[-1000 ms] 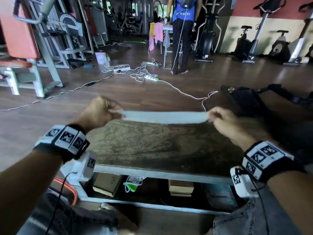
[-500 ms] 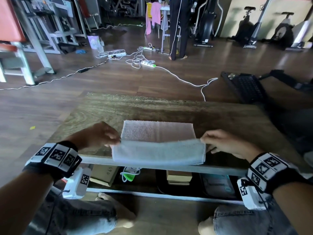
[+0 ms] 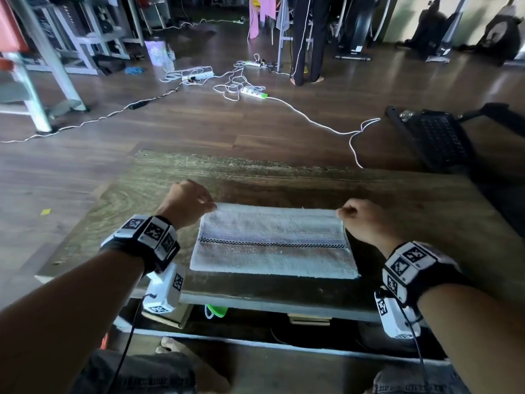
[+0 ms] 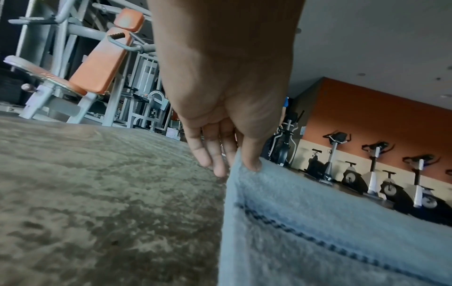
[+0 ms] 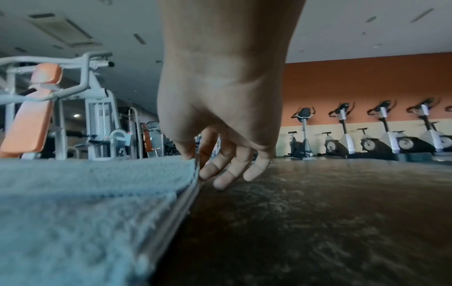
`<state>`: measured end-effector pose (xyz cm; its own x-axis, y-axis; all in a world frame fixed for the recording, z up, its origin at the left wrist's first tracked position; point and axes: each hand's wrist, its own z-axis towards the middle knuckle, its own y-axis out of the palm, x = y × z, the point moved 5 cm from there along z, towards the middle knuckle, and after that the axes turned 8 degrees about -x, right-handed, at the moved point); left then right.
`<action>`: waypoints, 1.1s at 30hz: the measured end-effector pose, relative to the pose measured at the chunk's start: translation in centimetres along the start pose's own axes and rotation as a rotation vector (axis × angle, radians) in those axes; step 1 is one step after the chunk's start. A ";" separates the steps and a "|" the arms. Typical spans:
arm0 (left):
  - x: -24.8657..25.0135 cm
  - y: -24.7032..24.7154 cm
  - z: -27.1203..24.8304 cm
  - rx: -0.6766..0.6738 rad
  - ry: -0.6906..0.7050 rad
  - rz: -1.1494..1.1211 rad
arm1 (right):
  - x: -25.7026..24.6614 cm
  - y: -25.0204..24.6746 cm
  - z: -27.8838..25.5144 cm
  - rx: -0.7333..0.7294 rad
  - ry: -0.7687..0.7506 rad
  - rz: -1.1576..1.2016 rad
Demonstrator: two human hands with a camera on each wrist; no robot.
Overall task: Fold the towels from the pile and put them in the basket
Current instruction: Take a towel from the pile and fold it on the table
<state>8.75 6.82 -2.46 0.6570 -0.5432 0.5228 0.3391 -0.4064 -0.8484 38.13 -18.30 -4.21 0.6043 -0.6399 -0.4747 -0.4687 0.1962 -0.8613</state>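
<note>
1. Head view is showing us a folded towel (image 3: pixel 272 245) lying flat on the table (image 3: pixel 136 200), close to the near edge.
2. We are pinching the towel's far left corner with our left hand (image 3: pixel 186 204); in the left wrist view the thumb (image 4: pixel 252 158) is pressing on top of the cloth while the other fingers are pointing down beside it.
3. We are pinching the far right corner with our right hand (image 3: pixel 366 220); in the right wrist view the thumb (image 5: pixel 186 150) is sitting on the corner and the fingers (image 5: pixel 227 172) are curling down just beside the layered edge.
4. White cables (image 3: pixel 235 83) are trailing across the floor beyond the table, and a black frame (image 3: pixel 434 137) is standing near the table's far right corner.
5. A person's legs (image 3: pixel 309 38) are standing well back, beside gym machines (image 3: pixel 56 52).
6. Bare wood is lying open to the left, to the right and beyond the towel.
7. Boxes (image 3: pixel 309 318) are sitting on the shelf under the table.
</note>
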 end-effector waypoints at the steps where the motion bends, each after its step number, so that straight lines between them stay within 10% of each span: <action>1: -0.2 0.4 0.4 -0.014 -0.011 0.006 | 0.2 0.4 0.4 0.008 0.010 -0.033; 15: 1.0 0.2 -0.1 -0.088 0.056 0.090 | 0.1 -0.2 -0.4 0.061 -0.045 -0.016; 25: 5.1 -7.8 -6.7 0.401 0.334 -0.095 | -3.4 -7.6 -7.7 0.633 -0.474 0.306; 33: -0.7 2.1 -11.5 -0.172 0.165 0.033 | 2.9 1.3 -11.8 -0.082 -0.150 0.095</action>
<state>1.27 -2.10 -3.64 0.5420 -0.6651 0.5137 0.1904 -0.4981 -0.8459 31.64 -28.67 -4.54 0.6410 -0.5021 -0.5805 -0.5757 0.1857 -0.7963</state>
